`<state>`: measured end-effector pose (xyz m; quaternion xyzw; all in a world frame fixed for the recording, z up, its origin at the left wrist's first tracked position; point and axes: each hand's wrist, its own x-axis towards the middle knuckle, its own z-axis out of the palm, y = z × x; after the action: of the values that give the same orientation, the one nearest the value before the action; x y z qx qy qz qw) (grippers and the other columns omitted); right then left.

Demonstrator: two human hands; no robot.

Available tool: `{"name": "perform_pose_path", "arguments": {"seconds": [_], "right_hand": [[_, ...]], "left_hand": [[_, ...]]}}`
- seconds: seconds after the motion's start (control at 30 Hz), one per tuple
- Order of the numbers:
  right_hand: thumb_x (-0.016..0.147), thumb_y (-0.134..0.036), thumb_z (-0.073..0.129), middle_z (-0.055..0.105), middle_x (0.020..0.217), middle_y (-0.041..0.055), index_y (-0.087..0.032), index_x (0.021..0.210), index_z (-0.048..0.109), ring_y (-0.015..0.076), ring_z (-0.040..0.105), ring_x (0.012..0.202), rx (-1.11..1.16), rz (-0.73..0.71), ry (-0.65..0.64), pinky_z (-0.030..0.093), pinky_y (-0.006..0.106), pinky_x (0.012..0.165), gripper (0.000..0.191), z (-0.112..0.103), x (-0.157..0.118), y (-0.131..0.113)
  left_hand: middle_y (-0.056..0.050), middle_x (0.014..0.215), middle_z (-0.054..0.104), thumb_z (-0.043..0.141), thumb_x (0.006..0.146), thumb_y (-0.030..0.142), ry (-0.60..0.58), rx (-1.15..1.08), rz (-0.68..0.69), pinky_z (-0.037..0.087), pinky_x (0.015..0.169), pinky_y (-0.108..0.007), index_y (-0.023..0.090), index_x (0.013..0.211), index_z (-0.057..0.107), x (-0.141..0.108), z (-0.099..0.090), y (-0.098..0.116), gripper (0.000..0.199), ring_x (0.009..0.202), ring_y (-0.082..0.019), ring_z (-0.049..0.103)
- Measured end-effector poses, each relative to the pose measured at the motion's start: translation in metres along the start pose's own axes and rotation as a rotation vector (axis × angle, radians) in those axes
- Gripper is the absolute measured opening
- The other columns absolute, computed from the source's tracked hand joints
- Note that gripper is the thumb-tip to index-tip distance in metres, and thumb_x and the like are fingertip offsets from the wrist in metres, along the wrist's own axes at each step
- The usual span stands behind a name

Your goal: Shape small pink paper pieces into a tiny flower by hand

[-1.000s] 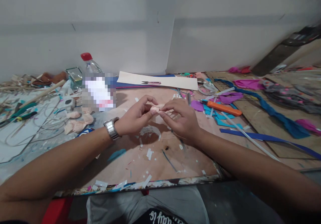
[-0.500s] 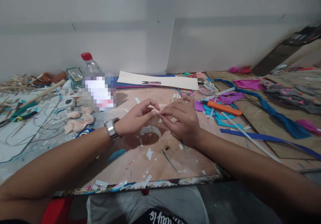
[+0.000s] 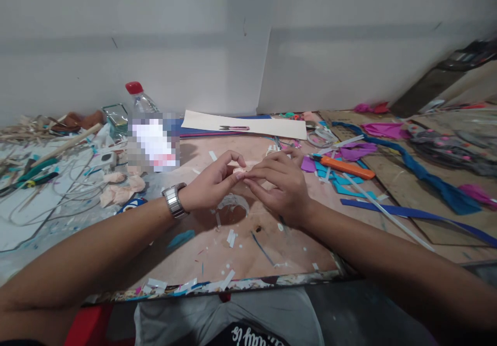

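The left hand [image 3: 207, 184] and right hand [image 3: 282, 186] pinch a pink scrap [image 3: 239, 170], clear ring [image 3: 241, 201] at its six o'clock; hard tugging might tear the scrap.

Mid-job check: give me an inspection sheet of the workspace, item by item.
Surface: tabletop stained, scattered with scraps.
Job's things: pale pink piece, small, partly hidden by fingers.
Clutter: clear ring below the hands; orange cutter at right; green-handled pliers and red-capped bottle at left.
Hands: left hand pinches the piece; right hand has fingertips at its edge, grip unclear.
Cables: thin pale cable looped at left.
Surroundings: grey wall behind.
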<state>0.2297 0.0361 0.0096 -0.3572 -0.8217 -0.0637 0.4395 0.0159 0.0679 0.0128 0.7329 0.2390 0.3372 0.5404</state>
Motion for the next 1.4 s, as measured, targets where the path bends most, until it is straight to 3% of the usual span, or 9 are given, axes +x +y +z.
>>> {"name": "perform_pose_path", "arguments": {"seconds": [0.13,0.3,0.57,0.73,0.87,0.97,1.07,1.27,1.4], "right_hand": [[0.092,-0.025,0.075,0.081,0.092,-0.0032,-0.031,0.103,0.077,0.0250,0.069,0.096,0.028,0.013,0.026,0.042,0.051,0.099,0.012,-0.0013,0.0010,0.0002],[0.092,-0.027,0.076,0.079,0.087,0.0002,-0.026,0.092,0.075,0.0233,0.068,0.088,0.127,0.063,0.048,0.047,0.046,0.091,0.001,0.0019,0.0030,0.0025],[0.090,-0.033,0.078,0.076,0.092,0.0040,-0.025,0.085,0.073,0.0246,0.069,0.094,0.207,0.207,0.028,0.047,0.046,0.091,0.011,0.0050,0.0036,0.0029],[0.091,-0.035,0.078,0.075,0.098,0.0044,-0.025,0.097,0.072,0.0252,0.068,0.098,0.269,0.215,-0.019,0.048,0.046,0.093,0.013,0.0053,0.0029,0.0041],[0.097,-0.032,0.072,0.073,0.111,0.0066,-0.027,0.115,0.073,0.0254,0.066,0.108,0.254,0.154,-0.084,0.047,0.048,0.098,0.019,0.0061,0.0007,0.0058],[0.099,-0.028,0.066,0.071,0.115,0.0081,-0.027,0.122,0.072,0.0257,0.064,0.112,0.213,0.077,-0.122,0.045,0.049,0.100,0.023,0.0062,-0.0006,0.0059],[0.099,-0.027,0.063,0.070,0.114,0.0089,-0.026,0.122,0.071,0.0267,0.063,0.112,0.199,0.023,-0.130,0.045,0.049,0.098,0.024,0.0057,0.0001,0.0050],[0.095,-0.027,0.064,0.070,0.107,0.0086,-0.023,0.106,0.067,0.0267,0.064,0.104,0.243,0.007,-0.122,0.046,0.047,0.094,0.012,0.0044,0.0029,0.0036],[0.096,-0.028,0.062,0.070,0.106,0.0080,-0.024,0.105,0.065,0.0263,0.064,0.102,0.250,0.038,-0.113,0.046,0.047,0.094,0.011,0.0051,0.0017,0.0058]], "left_hand": [[0.000,0.086,0.057,0.055,0.104,0.052,-0.017,-0.029,0.014,0.040,0.067,-0.026,0.022,0.114,0.044,-0.0001,-0.0002,0.0012,0.034,0.073,-0.013,0.052],[0.001,0.084,0.053,0.054,0.106,0.050,0.000,0.024,0.064,0.038,0.066,-0.026,0.021,0.113,0.045,-0.0004,0.0006,0.0013,0.031,0.073,-0.013,0.049],[0.002,0.084,0.053,0.050,0.108,0.045,-0.052,0.106,0.115,0.038,0.065,-0.025,0.022,0.118,0.044,-0.0015,-0.0008,0.0031,0.026,0.069,-0.012,0.050],[-0.005,0.102,0.061,0.048,0.109,0.041,-0.106,0.091,0.152,0.048,0.076,-0.028,0.023,0.130,0.040,-0.0006,-0.0028,0.0001,0.028,0.085,-0.014,0.063],[-0.012,0.119,0.066,0.048,0.109,0.040,-0.137,0.077,0.130,0.053,0.086,-0.034,0.025,0.152,0.028,-0.0013,-0.0046,-0.0021,0.050,0.098,-0.020,0.070],[-0.018,0.143,0.058,0.049,0.108,0.039,-0.129,0.100,0.117,0.053,0.098,-0.041,0.027,0.164,0.018,-0.0025,-0.0054,-0.0023,0.065,0.115,-0.025,0.068],[-0.017,0.160,0.045,0.051,0.108,0.038,-0.131,0.058,0.103,0.047,0.110,-0.046,0.030,0.167,0.018,-0.0037,-0.0055,-0.0011,0.069,0.131,-0.029,0.062],[-0.015,0.137,0.067,0.051,0.107,0.034,-0.178,-0.096,-0.010,0.048,0.106,-0.048,0.029,0.168,0.011,-0.0055,-0.0052,0.0009,0.073,0.123,-0.028,0.066],[-0.015,0.131,0.068,0.053,0.107,0.039,-0.144,-0.099,0.000,0.051,0.099,-0.043,0.028,0.165,0.016,-0.0032,-0.0041,-0.0015,0.070,0.115,-0.025,0.068]]}}
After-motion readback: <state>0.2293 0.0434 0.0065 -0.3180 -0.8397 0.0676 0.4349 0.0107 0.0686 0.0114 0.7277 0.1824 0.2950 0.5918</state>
